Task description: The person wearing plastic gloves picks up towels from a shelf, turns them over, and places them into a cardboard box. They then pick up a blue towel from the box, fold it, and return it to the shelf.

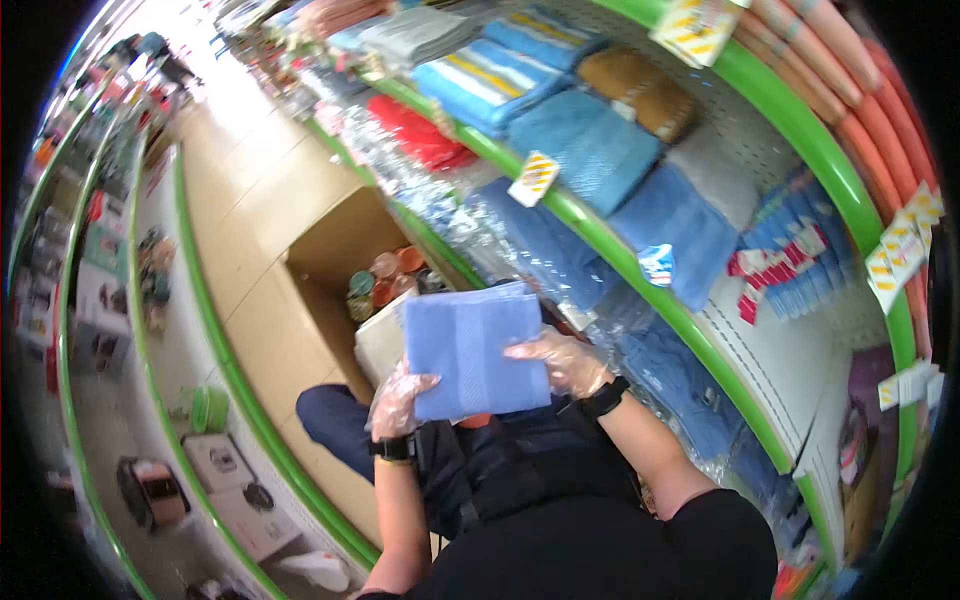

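A folded periwinkle-blue towel [474, 350] is held up in front of my body, with a woven band down its middle. At its lower left edge my left hand [398, 397], in a clear plastic glove, grips it with the thumb on top. My right hand [566, 362], gloved the same way, pinches the right edge, thumb lying across the front. The other fingers of both hands are partly hidden behind the towel. Below and beyond it stands an open cardboard box [325, 265] with several jars [385, 280] and a pale flat item [385, 335] inside.
On my right, green-edged shelves [600, 235] carry folded towels, among them a teal stack [583, 145], a brown one [637, 90] and blue ones [675, 225]. Plastic-wrapped packs [540, 240] lie lower. Across the tiled aisle [250, 215], the left shelves hold boxed goods [105, 310] and a green container [209, 408].
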Action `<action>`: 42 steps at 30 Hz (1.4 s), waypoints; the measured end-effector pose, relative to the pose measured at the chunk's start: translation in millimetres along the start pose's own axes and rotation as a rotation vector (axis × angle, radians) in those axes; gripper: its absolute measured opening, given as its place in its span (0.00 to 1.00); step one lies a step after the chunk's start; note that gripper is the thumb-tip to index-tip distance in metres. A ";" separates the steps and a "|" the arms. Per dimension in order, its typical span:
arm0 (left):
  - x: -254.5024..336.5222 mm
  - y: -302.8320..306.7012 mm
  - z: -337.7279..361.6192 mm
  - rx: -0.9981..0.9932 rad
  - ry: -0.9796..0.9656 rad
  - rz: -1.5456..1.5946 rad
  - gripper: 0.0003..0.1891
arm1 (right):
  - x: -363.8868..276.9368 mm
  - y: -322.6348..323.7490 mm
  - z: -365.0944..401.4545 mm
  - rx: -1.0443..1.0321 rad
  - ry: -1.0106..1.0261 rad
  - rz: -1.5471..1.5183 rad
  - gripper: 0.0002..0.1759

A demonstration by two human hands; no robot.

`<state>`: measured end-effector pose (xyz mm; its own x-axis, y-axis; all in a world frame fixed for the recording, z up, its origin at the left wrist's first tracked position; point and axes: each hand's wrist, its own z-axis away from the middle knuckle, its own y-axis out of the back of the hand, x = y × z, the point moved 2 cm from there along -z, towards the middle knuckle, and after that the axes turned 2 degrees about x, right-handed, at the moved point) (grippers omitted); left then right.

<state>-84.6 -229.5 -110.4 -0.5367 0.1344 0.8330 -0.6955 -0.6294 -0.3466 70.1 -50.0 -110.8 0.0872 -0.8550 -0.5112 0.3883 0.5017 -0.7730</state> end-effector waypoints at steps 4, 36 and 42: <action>-29.4 6.2 -24.5 -0.242 0.067 0.189 0.31 | -27.2 -21.9 46.3 0.238 0.228 0.415 0.24; -124.2 101.4 -74.8 0.391 0.036 0.346 0.22 | -154.5 49.5 148.4 0.930 0.875 0.020 0.20; -120.3 103.0 -79.0 0.248 -0.106 0.274 0.23 | -140.4 -20.5 159.2 0.902 1.043 0.373 0.29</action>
<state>-129.4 -250.0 -280.4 -0.6252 -0.1368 0.7684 -0.3890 -0.7989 -0.4587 196.0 38.9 36.7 -0.2367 -0.0091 -0.9715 0.9683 0.0801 -0.2366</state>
